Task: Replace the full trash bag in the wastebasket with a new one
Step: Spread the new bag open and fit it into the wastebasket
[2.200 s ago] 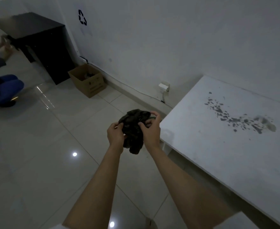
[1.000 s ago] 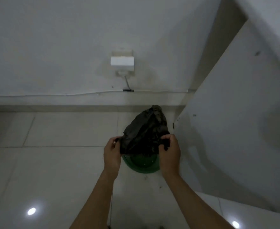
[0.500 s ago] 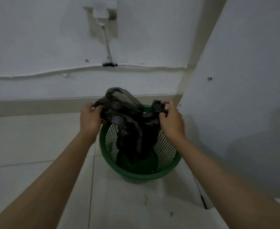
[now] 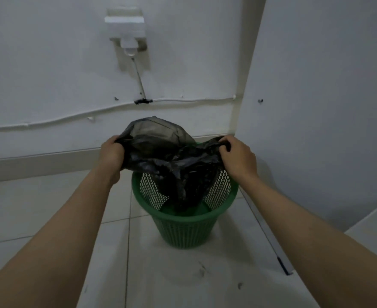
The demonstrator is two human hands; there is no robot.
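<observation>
Since half a second ago both hands have drawn wider apart, the left hand [image 4: 111,154] and right hand [image 4: 238,157] each clenched on the black trash bag [image 4: 172,161] mouth, spreading it above the green wastebasket [image 4: 186,221] while its bottom hangs inside.

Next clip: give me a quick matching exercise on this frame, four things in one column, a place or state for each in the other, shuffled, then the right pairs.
Things:
1. black trash bag
2. green wastebasket
3. left hand
4. wall socket

Places or states:
A. on the wall, above the cable
B. gripping the bag's edge, left of the basket
C. standing on the tiled floor by the white panel
D. stretched between both hands, lower part hanging inside the basket

Pairs: 1-D, 2-C, 3-B, 4-A
</observation>
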